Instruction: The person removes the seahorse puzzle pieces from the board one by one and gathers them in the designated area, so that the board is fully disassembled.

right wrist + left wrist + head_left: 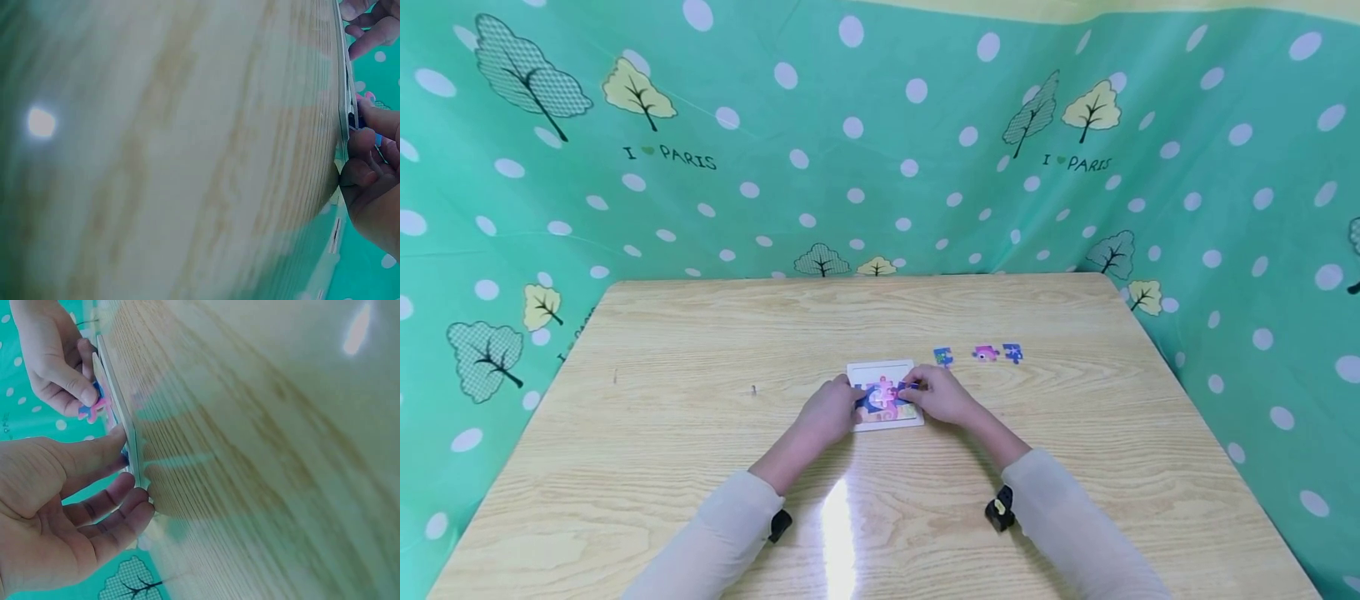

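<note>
Right hand (pixel 942 395) over the right part of a white puzzle tray (pixel 880 367), fingers curled, thumb and fingertips pinching a pink and blue puzzle piece (pixel 94 407) down onto the picture. Left hand (pixel 829 412) at the tray's left edge, fingers fairly straight and loosely spread, fingertips (pixel 128 486) against the thin rim, gripping nothing. Tray flat at the middle of a pale wooden table (pixel 700 467), partly filled with bright colour, upper strip bare white. Three loose pieces (pixel 985 352) in a short row just right of the tray, apart from it and from both hands. Green dotted cloth (pixel 880 150) with trees behind and beside the table.

Likely trouble: piece held slightly askew, tabs missing their notches, then pressed hard enough to lift neighbouring pieces out of place. Light tray liable to slide on the glossy wood if the left fingertips ease off. A sideways sweep of the right sleeve (pixel 1075 525) could scatter the loose pieces.
</note>
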`<state>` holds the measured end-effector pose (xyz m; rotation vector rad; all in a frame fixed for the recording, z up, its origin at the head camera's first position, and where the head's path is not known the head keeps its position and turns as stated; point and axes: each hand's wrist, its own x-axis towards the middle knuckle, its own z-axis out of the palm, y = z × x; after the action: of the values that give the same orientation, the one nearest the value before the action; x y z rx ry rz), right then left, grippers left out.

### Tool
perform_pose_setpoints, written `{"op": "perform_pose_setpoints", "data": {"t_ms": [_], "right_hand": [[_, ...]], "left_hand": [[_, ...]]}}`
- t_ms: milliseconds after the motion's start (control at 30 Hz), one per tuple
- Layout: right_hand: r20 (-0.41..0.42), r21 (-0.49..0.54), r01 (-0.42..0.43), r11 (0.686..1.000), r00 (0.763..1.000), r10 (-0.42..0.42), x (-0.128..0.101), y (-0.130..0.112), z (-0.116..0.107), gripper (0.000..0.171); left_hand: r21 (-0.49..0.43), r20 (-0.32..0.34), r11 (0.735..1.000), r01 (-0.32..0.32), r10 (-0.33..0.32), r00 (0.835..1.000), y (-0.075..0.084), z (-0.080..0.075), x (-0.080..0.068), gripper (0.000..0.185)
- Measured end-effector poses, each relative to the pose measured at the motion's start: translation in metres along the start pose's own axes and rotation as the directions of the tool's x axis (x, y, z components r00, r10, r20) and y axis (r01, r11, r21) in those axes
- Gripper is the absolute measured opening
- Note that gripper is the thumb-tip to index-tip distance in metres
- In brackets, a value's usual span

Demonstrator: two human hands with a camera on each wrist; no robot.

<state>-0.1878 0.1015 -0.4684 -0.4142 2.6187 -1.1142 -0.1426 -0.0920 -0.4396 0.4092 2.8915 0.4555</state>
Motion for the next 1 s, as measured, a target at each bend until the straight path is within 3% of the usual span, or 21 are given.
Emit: {"op": "perform_pose_setpoints", "data": {"t_ms": [633, 1000], "right_hand": [[0.025, 0.052, -0.062, 0.997, 0.998, 0.061, -0.0006, -0.0002, -0.0042, 0.009], [-0.018, 0.038, -0.055, 0.998, 0.998, 0.056, -0.0029, -0.0018, -0.0045, 0.011]], "left_hand": [[0.019, -0.012, 1.0, -0.016, 0.016, 1.0, 0.0011, -0.0014, -0.0014, 0.033], [0.012, -0.021, 1.0, -0.018, 0.019, 1.0, 0.0019, -0.0023, -0.0022, 0.034]]}}
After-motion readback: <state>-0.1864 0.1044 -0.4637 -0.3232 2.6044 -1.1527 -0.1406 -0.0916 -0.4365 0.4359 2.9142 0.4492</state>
